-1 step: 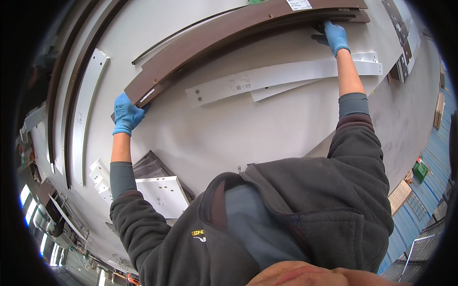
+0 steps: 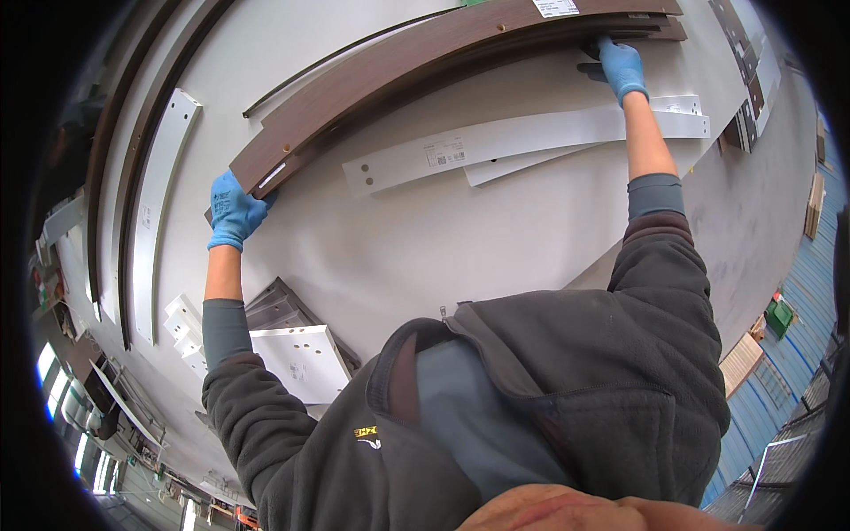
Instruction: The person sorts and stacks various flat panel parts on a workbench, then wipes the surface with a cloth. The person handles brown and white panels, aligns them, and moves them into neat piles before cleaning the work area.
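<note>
Across the top of the head view lies a stack of long dark brown boards (image 2: 390, 75), with small holes in the face and a white label. My left hand (image 2: 235, 212), in a blue glove, is closed round the left end of this stack. Toward the stack's right end, my right hand (image 2: 622, 69), also gloved in blue, grips the near edge of the boards; its fingertips are partly hidden beneath them. Nearer to me than the stack, a long white board (image 2: 522, 140) with holes and a printed label rests over another white board.
Two long brown strips (image 2: 142, 142) and a narrow white board (image 2: 159, 221) lie at the left. A white panel with holes (image 2: 301, 363) overlaps dark pieces (image 2: 279, 305) near my left forearm. More brown and white pieces (image 2: 739, 53) sit along the right edge.
</note>
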`<action>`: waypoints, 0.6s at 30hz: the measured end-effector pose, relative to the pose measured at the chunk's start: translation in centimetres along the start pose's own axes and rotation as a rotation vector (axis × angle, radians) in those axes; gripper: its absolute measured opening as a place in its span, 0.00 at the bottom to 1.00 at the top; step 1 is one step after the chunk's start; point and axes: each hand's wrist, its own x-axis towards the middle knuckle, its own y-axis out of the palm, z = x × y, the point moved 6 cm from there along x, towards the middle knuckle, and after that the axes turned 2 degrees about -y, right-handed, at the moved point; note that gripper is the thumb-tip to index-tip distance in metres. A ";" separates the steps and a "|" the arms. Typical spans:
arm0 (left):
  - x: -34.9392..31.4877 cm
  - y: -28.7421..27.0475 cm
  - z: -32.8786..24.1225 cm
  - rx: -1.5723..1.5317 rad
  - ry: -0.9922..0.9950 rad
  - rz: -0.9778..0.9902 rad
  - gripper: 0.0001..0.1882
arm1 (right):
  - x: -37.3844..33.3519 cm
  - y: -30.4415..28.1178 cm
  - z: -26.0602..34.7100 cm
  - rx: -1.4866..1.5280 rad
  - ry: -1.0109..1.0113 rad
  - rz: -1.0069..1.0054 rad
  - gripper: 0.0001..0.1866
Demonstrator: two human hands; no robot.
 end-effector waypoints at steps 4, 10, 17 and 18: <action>-0.1 0.3 0.7 0.055 -0.014 0.018 0.26 | -4.3 -0.8 4.5 -0.663 -0.329 -0.195 0.25; -0.1 0.4 0.0 0.071 -0.032 0.043 0.34 | -11.1 -2.7 5.5 -0.575 -0.930 0.083 0.32; -3.2 -5.2 -3.4 0.197 -0.033 -0.230 0.51 | -11.5 -2.6 -3.2 -1.230 -1.059 0.351 0.54; -4.0 -5.9 -4.3 0.235 -0.049 -0.286 0.48 | -11.2 -2.6 -3.9 -1.209 -1.037 0.367 0.53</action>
